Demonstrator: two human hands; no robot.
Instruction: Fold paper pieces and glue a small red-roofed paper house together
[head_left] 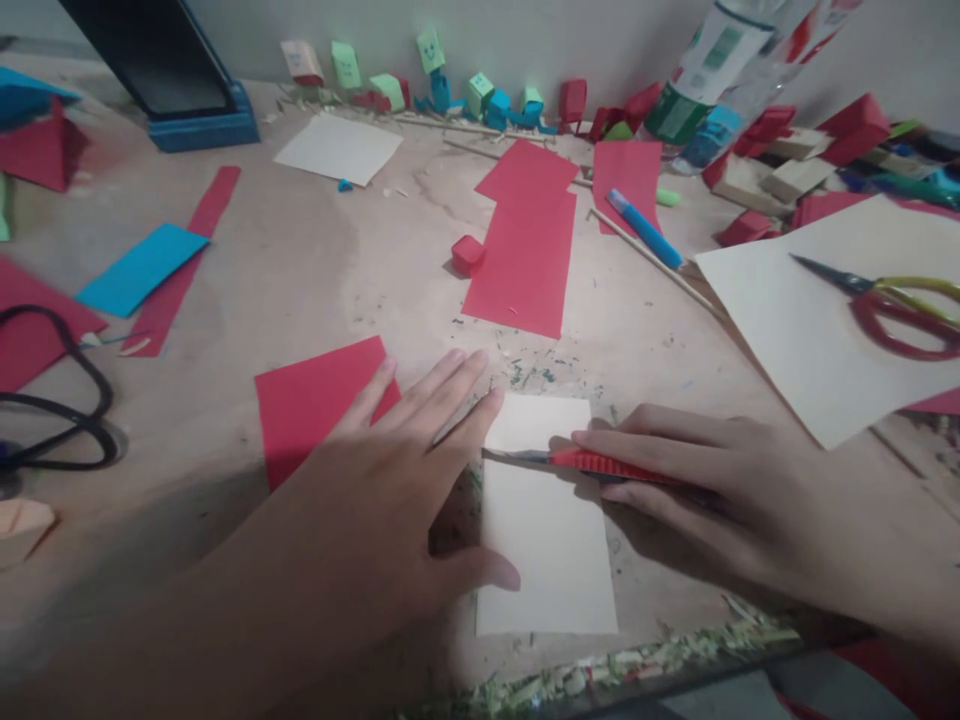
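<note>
Paper [555, 560], a plain off-white strip of it, lay flat on the tabletop [360, 270] right in front of me, near the edge closest to my body. My left hand [397, 490] was on its left side, fingers spread wide, thumb tip over the strip and index fingertip up by its top left corner. My right hand [712, 480] had a red cutter [607, 465] pinched between thumb and fingers, with the blade [521, 457] lying crosswise over the strip, a shorter bit above it and a longer bit below. Beneath some of my left fingers there was also a red sheet [319, 405], partly covered. Farther out sat a longer red piece [529, 260] with a tiny red block [468, 256] at its edge. Off to the right, scissors [862, 285] rested on a bigger off-white sheet [795, 330], with a blue marker [645, 229] nearby. A blue piece of paper [142, 268] lay off to my left. Little paper figures [478, 95] lined up along the wall [510, 30], next to a couple of clear bottles [712, 70]. Crumbly shavings [615, 665] littered the near edge, plus some green bits [540, 376] just past the strip.
</note>
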